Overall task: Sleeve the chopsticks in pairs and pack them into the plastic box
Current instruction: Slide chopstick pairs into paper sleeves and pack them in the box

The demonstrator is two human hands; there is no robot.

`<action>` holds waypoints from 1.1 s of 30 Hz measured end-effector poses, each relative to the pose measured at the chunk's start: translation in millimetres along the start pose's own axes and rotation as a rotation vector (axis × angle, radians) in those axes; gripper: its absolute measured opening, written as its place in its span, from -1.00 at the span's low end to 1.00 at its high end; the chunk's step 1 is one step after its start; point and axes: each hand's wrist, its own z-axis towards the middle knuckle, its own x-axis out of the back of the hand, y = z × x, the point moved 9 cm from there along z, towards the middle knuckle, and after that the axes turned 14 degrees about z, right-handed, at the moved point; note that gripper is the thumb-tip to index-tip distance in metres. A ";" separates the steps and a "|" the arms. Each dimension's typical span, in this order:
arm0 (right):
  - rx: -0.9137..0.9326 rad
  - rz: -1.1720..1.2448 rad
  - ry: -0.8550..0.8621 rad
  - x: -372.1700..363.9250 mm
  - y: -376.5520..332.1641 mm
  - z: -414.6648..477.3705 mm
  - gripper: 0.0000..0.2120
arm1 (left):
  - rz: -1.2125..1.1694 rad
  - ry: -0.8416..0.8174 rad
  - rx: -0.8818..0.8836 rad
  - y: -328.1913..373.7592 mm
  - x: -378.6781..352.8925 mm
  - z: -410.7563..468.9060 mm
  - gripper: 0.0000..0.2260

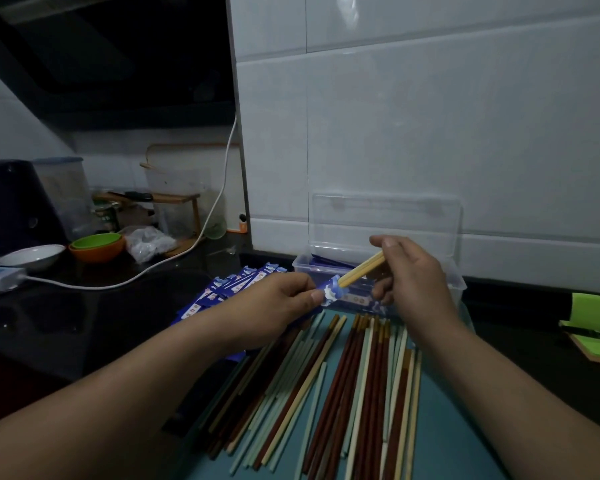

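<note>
My left hand (284,299) pinches the open end of a blue paper sleeve (331,292). My right hand (413,275) grips a pair of yellow chopsticks (362,270) whose tips sit inside that sleeve's mouth. Both hands hover in front of the clear plastic box (456,282), whose lid (385,223) stands open against the wall; some sleeved pairs lie inside it. Several loose chopsticks (347,386) in red-brown, cream and pale green lie spread on a teal mat (444,427) below my hands. A fanned stack of empty blue sleeves (232,289) lies left of the box.
White tiled wall rises behind the box. On the dark counter to the left are a white cable (118,284), a power strip (0,277), a white dish (32,256), stacked green and orange bowls (97,247) and a plastic bag (149,244). Green notebooks (596,323) lie at right.
</note>
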 end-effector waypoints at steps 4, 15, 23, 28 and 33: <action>-0.009 -0.001 0.019 0.9 0.4 -1.3 -0.75 | 0.004 -0.004 -0.004 0.9 0.5 0.2 -0.73; 0.002 -0.046 0.088 7.7 -3.9 -0.2 -0.84 | 0.305 0.204 -0.175 24.5 10.6 7.1 -0.83; 0.225 -0.258 0.374 43.6 -35.4 0.6 -0.89 | 0.576 0.311 -0.135 34.7 30.9 60.7 -0.72; 0.367 -0.702 0.288 36.4 -37.7 4.5 -0.87 | 0.600 0.210 -0.148 39.9 15.0 99.7 -0.76; 0.234 -1.027 0.176 34.9 -18.9 13.0 -0.73 | 0.599 0.088 -0.159 47.1 -6.1 127.6 -0.72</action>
